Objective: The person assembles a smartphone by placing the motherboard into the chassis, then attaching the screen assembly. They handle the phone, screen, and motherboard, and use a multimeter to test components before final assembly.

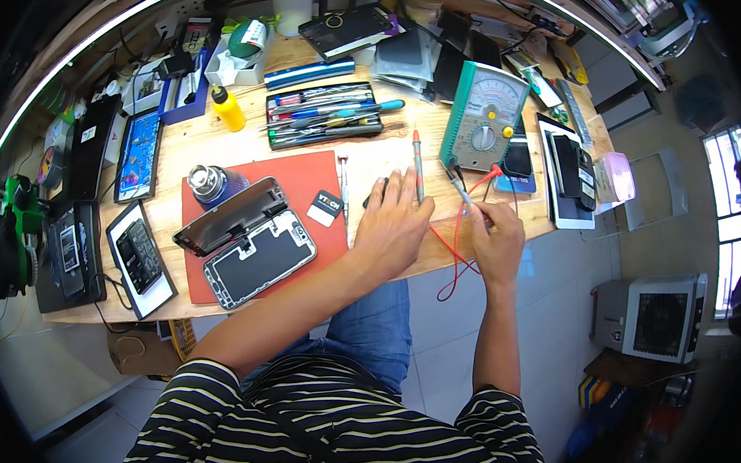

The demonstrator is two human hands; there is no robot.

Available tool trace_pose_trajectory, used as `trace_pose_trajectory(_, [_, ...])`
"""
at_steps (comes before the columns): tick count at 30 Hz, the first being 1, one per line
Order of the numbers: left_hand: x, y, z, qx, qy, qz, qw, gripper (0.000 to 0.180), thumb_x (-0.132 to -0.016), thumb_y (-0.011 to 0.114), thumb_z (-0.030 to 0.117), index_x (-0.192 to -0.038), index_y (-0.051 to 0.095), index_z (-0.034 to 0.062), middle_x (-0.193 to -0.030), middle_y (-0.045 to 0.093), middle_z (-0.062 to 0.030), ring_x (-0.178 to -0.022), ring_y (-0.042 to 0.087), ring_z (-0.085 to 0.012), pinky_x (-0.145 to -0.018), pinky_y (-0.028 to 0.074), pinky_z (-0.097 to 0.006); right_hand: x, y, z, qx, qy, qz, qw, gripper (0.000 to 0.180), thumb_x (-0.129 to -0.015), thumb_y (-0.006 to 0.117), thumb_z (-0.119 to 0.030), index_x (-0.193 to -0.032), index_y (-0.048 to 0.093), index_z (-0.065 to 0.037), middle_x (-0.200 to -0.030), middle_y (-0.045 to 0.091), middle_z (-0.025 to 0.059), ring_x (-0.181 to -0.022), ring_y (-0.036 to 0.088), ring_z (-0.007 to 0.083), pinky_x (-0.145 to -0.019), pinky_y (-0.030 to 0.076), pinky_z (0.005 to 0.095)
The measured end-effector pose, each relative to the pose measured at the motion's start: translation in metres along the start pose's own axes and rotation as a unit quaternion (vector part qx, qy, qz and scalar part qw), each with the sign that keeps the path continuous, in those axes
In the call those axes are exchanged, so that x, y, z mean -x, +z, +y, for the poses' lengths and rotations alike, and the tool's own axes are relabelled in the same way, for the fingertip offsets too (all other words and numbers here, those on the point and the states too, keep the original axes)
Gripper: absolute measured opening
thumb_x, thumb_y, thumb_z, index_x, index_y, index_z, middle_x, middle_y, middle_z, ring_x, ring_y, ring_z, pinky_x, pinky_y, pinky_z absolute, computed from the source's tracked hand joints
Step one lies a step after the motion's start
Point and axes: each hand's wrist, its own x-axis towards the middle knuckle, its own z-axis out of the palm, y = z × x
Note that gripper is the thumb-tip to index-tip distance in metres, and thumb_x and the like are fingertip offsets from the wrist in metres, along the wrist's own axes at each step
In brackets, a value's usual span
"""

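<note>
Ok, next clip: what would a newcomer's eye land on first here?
Probably the green analog multimeter standing at the back right of the wooden bench, its red lead looping down toward the person. Next, the left hand and right hand at the front edge, each with a test probe. Left of them, an opened phone lies on a red mat.

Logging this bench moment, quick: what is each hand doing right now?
Left hand: closed on the red-tipped probe, over a small dark object.
Right hand: closed, pinching the black probe.
</note>
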Motion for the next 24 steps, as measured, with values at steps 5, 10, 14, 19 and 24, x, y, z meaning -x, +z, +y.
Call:
trace_pose_trajectory(5, [0.025,-0.002,0.015,-0.006,0.025,0.004,1.000,0.058,-0.093,0.067,0.021,-0.145,0.051,0.0013,-0.149,0.051,-0.0247,-0.145,0.042,-0.0421,-0.119,0.031,-0.058,-0.006,0.014,-0.032,-0.170,0.108,-0.007,0.980,0.019,-0.092,0.075,-0.016,-0.106,0.071,-0.004,-0.074,0.068,0.0115,-0.064,0.066,0.0304,-0.064,0.052,0.0416])
trace_pose_trajectory(10, [0.034,-0.015,0.006,-0.011,0.010,0.043,0.999,0.060,-0.088,0.072,0.020,-0.142,0.053,0.0017,-0.146,0.054,-0.0215,-0.139,0.047,-0.0402,-0.116,0.037,-0.051,-0.021,0.035,-0.044,-0.069,0.056,-0.078,0.993,0.026,-0.089,0.078,-0.025,-0.107,0.071,-0.006,-0.076,0.069,0.0121,-0.072,0.069,0.0321,-0.065,0.052,0.0442])
trace_pose_trajectory(14, [0.031,-0.030,-0.005,0.013,-0.076,0.034,0.996,0.063,-0.086,0.077,0.027,-0.139,0.054,0.0018,-0.143,0.056,-0.0220,-0.129,0.052,-0.0375,-0.107,0.042,-0.047,-0.021,0.031,-0.039,-0.025,0.055,-0.089,0.994,0.022,-0.087,0.077,-0.025,-0.098,0.077,-0.006,-0.081,0.071,0.0140,-0.075,0.071,0.0337,-0.068,0.053,0.0454])
trace_pose_trajectory(19, [0.022,-0.040,-0.006,0.042,-0.089,-0.003,0.995,0.077,-0.081,0.080,0.030,-0.144,0.047,-0.0002,-0.133,0.058,-0.0201,-0.120,0.053,-0.0349,-0.101,0.042,-0.045,-0.019,0.021,-0.029,0.023,0.069,-0.061,0.995,0.022,-0.085,0.077,-0.025,-0.095,0.079,-0.006,-0.085,0.072,0.0148,-0.082,0.071,0.0343,-0.074,0.054,0.0461])
trace_pose_trajectory(24, [0.023,-0.041,-0.005,0.101,-0.062,-0.031,0.992,0.082,-0.070,0.072,0.010,-0.146,0.045,0.0002,-0.131,0.059,-0.0184,-0.121,0.054,-0.0348,-0.101,0.041,-0.045,-0.009,0.021,-0.033,0.048,-0.007,-0.049,0.998,0.043,-0.084,0.080,-0.023,-0.123,0.070,-0.008,-0.109,0.069,0.0117,-0.100,0.066,0.0327,-0.086,0.050,0.0458])
